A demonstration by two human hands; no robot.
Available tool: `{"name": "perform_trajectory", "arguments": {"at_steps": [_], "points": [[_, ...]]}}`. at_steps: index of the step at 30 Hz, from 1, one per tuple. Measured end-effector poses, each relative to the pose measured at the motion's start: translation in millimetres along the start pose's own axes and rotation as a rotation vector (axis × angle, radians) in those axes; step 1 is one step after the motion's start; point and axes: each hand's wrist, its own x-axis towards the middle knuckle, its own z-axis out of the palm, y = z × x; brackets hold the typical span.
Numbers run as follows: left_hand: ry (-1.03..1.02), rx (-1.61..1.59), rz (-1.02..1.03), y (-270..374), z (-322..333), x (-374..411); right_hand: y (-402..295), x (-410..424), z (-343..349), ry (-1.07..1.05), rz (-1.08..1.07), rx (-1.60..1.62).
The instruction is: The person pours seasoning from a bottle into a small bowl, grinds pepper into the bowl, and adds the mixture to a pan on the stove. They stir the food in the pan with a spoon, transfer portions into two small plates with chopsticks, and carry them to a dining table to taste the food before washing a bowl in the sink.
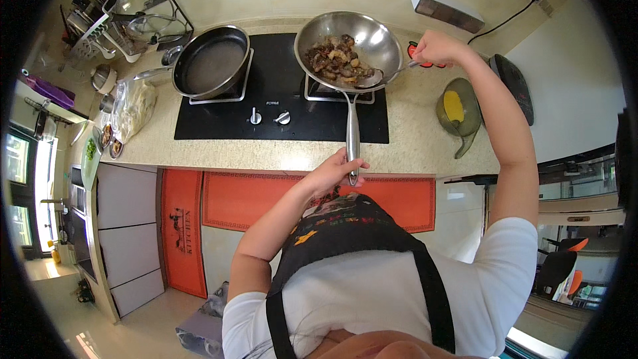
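My left hand (pixel 339 172) is closed around the steel handle (pixel 353 134) of a wok (pixel 381 35) on the right burner of the black gas hob (pixel 279 85). In the wok lie browned, chopped pieces of food (pixel 334 57), heaped towards its left side. My right hand (pixel 438 49), raised at the wok's right, grips the handle end of a metal spatula or ladle (pixel 371 79). Its head rests among the food at the lower right of the wok. A dark frying pan (pixel 214 62) stands over the left burner, and nothing shows inside it.
At right, a green-grey scoop-shaped bowl (pixel 466 132) holds something yellow (pixel 453 105). A plastic bag (pixel 132 109), small bowls (pixel 116 148) and a dish with chopped greens (pixel 90 159) sit at left. Behind them stand glass lids (pixel 157 27) and a utensil rack (pixel 104 35).
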Motion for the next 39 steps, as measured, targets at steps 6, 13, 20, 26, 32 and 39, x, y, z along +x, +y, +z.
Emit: {"name": "perform_trajectory", "arguments": {"at_steps": [6,13,20,26,32,39], "points": [[0.008,-0.001,0.007,5,4,-2,30,50,39,0.095,-0.002,0.309],[0.041,0.015,0.007,3,3,-5,21,49,-8,0.053,-0.179,-0.165],[0.01,0.032,0.006,3,5,1,64,78,85,0.22,-0.107,0.211],[0.034,0.024,-0.004,4,2,-3,48,48,130,0.361,-0.138,0.369],[0.002,-0.005,-0.007,3,2,1,41,-6,77,0.67,-0.416,-0.3],[-0.009,-0.01,0.012,3,1,-1,7,-1,-25,0.339,-0.272,-0.466]]}}
